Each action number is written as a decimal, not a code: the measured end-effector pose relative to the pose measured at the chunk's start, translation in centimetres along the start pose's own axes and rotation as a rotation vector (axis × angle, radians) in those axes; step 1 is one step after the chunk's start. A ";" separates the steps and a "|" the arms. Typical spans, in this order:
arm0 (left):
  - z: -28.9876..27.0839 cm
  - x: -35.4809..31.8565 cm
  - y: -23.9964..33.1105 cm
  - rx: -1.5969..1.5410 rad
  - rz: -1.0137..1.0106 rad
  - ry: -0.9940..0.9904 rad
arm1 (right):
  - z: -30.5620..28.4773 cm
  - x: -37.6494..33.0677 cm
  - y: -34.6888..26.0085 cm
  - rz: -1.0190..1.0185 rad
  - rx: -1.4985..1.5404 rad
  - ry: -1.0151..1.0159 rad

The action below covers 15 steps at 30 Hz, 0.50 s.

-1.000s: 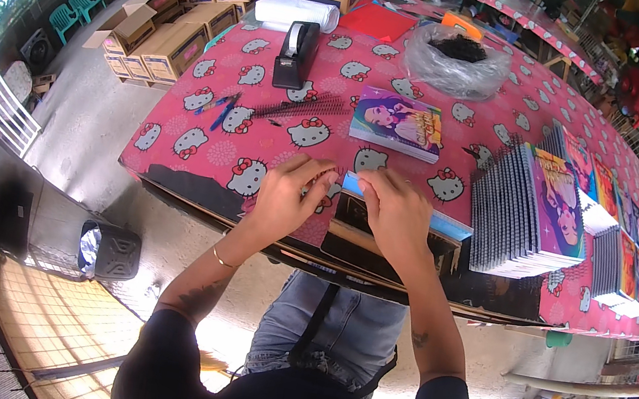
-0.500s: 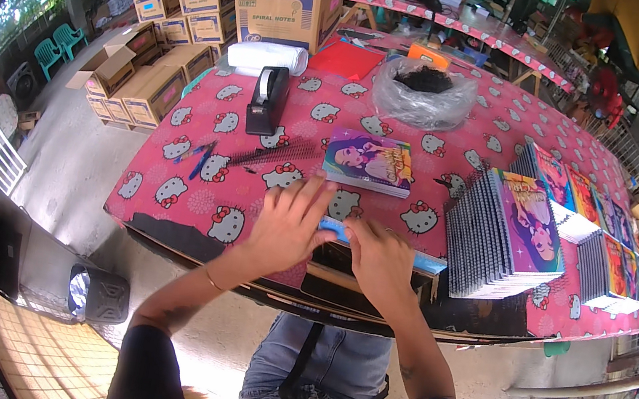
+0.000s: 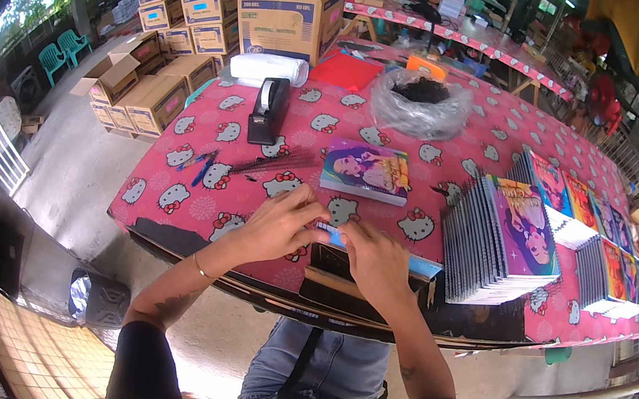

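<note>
At the near edge of the table, both my hands are closed at a blue-edged notebook (image 3: pixel 425 267), seen mostly edge-on and largely covered by my fingers. My left hand (image 3: pixel 288 224) pinches at its left part, fingers bent together. Beside it, my right hand (image 3: pixel 372 253) has thumb and fingers curled over the notebook's middle. Just beyond them lies a small stack of notebooks (image 3: pixel 367 170) with a purple and yellow cover. To the right of my right hand stands a tall row of spiral-bound notebooks (image 3: pixel 503 249), coils facing left.
Loose black spiral coils (image 3: pixel 279 163) and blue-handled pliers (image 3: pixel 201 166) lie left. Farther back are a tape dispenser (image 3: pixel 268 113), a white roll (image 3: pixel 269 71), a plastic bag (image 3: pixel 421 110) with black coils and a carton (image 3: pixel 286 23). More notebooks (image 3: pixel 606 271) stand at the right.
My left hand's fingers, more stretched out before, are now bent and drawn in at the notebook. My right hand stays at nearly the same place. The view has tilted up slightly.
</note>
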<state>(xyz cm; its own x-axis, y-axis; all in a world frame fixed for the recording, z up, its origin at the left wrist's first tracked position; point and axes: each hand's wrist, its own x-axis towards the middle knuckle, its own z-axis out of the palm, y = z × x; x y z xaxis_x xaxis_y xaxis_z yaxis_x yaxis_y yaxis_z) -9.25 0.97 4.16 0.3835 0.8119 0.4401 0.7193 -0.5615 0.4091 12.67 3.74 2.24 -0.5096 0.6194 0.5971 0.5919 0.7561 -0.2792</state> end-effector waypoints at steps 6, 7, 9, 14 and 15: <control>4.3 -0.5 0.5 0.613 0.024 0.220 | 0.2 0.2 -0.1 0.033 0.013 -0.017; 5.6 -1.0 0.2 0.689 0.048 0.307 | 0.2 0.1 0.0 0.049 0.003 -0.033; 8.3 -3.7 -0.2 0.775 -0.004 0.236 | 0.2 0.0 -0.2 0.051 -0.017 -0.027; 9.7 -4.5 -0.5 0.801 -0.027 0.248 | -0.8 0.0 0.3 0.017 0.036 -0.092; 8.6 -3.2 0.1 0.828 -0.070 0.245 | -1.5 -0.2 0.2 -0.004 0.060 -0.085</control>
<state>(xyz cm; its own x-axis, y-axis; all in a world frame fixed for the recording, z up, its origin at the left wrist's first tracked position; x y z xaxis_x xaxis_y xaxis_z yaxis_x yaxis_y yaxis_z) -5.40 -0.34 -4.07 0.2555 0.7298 0.6341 0.9634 -0.1370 -0.2305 13.84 3.43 3.15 -0.5644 0.6304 0.5330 0.5525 0.7682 -0.3235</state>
